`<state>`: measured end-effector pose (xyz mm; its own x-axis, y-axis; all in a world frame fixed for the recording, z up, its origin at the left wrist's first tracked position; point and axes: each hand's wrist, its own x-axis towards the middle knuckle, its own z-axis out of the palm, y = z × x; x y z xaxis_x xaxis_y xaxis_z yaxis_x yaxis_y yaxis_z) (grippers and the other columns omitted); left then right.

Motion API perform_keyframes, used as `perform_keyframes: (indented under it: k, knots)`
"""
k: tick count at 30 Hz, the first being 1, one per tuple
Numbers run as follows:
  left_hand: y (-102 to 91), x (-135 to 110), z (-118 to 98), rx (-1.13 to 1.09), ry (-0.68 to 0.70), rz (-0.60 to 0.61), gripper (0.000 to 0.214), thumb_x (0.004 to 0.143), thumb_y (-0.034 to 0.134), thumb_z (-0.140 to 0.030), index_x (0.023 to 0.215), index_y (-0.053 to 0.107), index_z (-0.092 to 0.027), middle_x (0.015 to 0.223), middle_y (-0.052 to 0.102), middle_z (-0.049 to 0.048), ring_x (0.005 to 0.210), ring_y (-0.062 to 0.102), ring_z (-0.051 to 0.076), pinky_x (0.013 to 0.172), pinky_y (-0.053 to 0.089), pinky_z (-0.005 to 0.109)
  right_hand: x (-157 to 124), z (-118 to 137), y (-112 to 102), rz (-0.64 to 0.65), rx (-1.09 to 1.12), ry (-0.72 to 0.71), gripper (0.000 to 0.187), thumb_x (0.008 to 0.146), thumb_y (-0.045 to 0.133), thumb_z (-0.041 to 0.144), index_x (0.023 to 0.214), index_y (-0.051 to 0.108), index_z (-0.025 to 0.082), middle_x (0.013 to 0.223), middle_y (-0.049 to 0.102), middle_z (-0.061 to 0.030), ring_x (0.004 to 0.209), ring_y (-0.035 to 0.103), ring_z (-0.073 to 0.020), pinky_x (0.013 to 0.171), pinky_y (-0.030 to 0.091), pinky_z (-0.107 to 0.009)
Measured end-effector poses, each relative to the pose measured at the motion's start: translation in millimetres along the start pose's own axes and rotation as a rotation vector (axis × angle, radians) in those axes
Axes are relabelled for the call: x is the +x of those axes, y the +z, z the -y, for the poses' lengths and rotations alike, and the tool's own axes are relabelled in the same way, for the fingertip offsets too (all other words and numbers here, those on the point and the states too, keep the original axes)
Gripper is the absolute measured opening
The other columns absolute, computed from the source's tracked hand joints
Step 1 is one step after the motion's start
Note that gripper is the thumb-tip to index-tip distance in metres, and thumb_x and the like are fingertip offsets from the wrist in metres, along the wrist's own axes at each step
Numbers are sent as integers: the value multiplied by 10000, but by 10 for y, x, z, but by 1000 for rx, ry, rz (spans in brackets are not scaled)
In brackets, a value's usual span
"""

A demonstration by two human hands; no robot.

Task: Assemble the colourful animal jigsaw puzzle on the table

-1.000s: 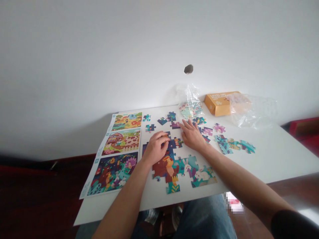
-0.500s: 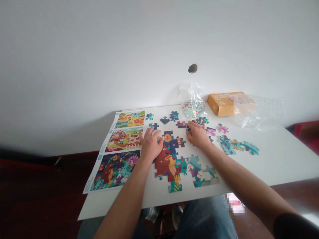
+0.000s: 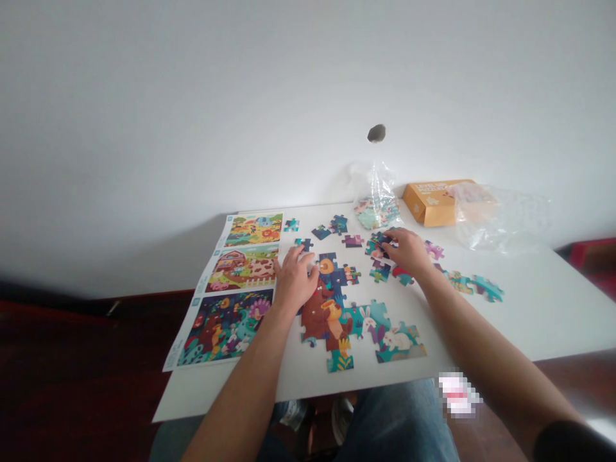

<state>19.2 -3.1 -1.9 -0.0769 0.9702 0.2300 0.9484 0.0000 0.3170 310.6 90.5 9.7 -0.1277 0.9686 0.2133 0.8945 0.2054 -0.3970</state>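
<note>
Shifted rightward since half a second ago, the right hand [image 3: 409,252] is now at the far side of the white table [image 3: 529,314], beyond the joined bear-and-rabbit jigsaw section [image 3: 337,321], whose longer run slants from far left to near right. Nearer to that section, the left hand [image 3: 295,280] rests palm down with fingers spread along its left edge. Curled fingertips of the right hand meet the cluster of dark-blue loose jigsaw pieces [image 3: 373,248] just to their left, far-right of the section; whether they grip one, I cannot tell.
</note>
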Motion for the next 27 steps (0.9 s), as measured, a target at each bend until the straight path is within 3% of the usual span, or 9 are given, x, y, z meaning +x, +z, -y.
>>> perform_keyframes:
  k: [6, 11, 17, 22, 25, 27]
  knots:
    - [-16, 3, 1, -29, 34, -14, 302, 914, 538, -282, 1172, 693, -256, 1444, 563, 98, 1376, 486, 329, 1162, 285, 684, -30, 117, 77, 53, 3, -66, 322, 807, 658, 360, 1087, 737, 222, 1104, 711, -94, 1054, 630, -279, 951, 466, -406]
    - [-31, -1, -7, -39, 45, -11, 288, 914, 542, -272, 1154, 701, -253, 1420, 579, 99, 1351, 509, 323, 1165, 299, 659, 1, 54, 116, 13, 73, -21, 457, 760, 688, 348, 1193, 666, 201, 1067, 721, -87, 1004, 630, -272, 916, 477, -413]
    - [-23, -4, -5, -37, 49, -15, 284, 914, 550, -271, 1157, 696, -254, 1427, 572, 102, 1342, 516, 318, 1169, 294, 663, 4, 38, 144, -5, 64, 9, 466, 749, 688, 362, 1184, 665, 197, 1054, 719, -91, 1012, 632, -279, 936, 471, -430]
    - [-38, -4, -15, -43, 45, -15, 279, 914, 544, -264, 1147, 698, -249, 1423, 575, 99, 1334, 523, 321, 1161, 285, 690, 64, -52, 3, -112, 149, 42, 386, 828, 602, 395, 1134, 703, 183, 1047, 730, -104, 958, 657, -254, 911, 489, -403]
    - [-35, -1, -14, -42, 44, -15, 278, 915, 543, -264, 1145, 699, -258, 1423, 576, 94, 1343, 516, 316, 1169, 288, 671, 113, -221, -128, -215, 166, 133, 356, 848, 533, 303, 1112, 729, 167, 964, 746, -96, 858, 669, -233, 871, 501, -383]
    - [-29, 1, -12, -40, 44, -13, 278, 913, 544, -264, 1143, 701, -264, 1419, 580, 92, 1347, 513, 314, 1173, 292, 659, 130, -329, -173, -197, 114, 166, 352, 814, 551, 260, 1090, 752, 177, 929, 749, -85, 827, 665, -235, 862, 501, -382]
